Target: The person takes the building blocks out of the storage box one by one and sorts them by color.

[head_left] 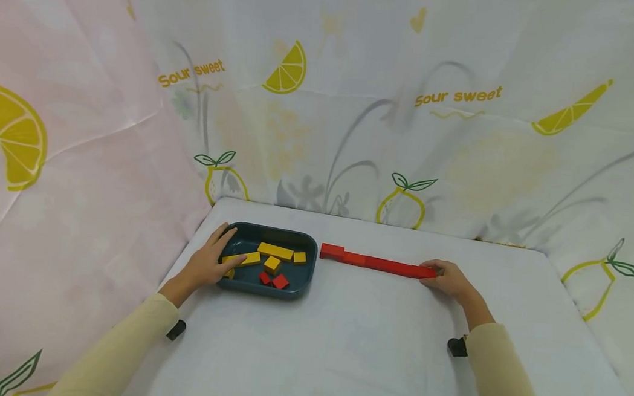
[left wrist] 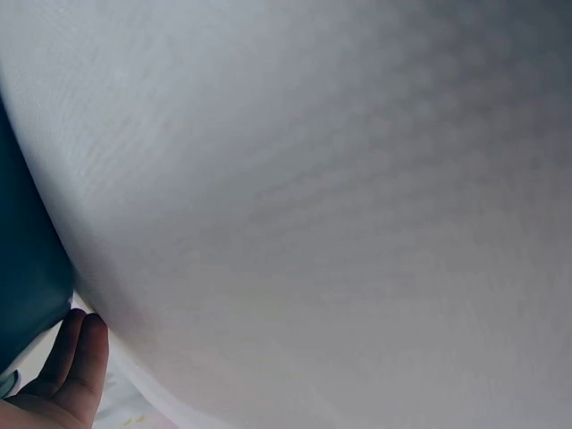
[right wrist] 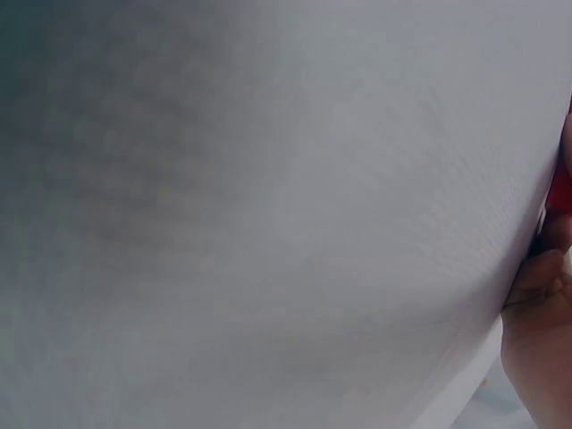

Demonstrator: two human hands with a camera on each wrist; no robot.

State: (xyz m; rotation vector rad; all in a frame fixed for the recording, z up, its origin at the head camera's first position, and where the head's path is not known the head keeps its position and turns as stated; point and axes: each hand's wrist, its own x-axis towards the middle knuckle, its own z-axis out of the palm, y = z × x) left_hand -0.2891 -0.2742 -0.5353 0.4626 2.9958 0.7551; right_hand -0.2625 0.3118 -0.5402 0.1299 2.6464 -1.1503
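Observation:
In the head view my left hand (head_left: 207, 265) holds the left side of a dark teal tray (head_left: 309, 270), with the thumb over the inside and the fingers along the outer wall. Yellow blocks (head_left: 275, 252) of differing lengths and two small red blocks (head_left: 280, 282) lie in the tray. To its right, a row of red blocks (head_left: 384, 264) stretches across the white cloth, with a taller block at its left end. My right hand (head_left: 450, 281) pinches the red block at the right end. The left wrist view shows fingers (left wrist: 87, 362) against the tray's outer wall.
A white cloth covers the table (head_left: 341, 345). Behind and to the left hang curtains (head_left: 343, 133) printed with lemons. Black wrist devices (head_left: 176, 330) show below both forearms. The right wrist view is mostly white cloth, with a sliver of red block (right wrist: 560, 189) at its edge.

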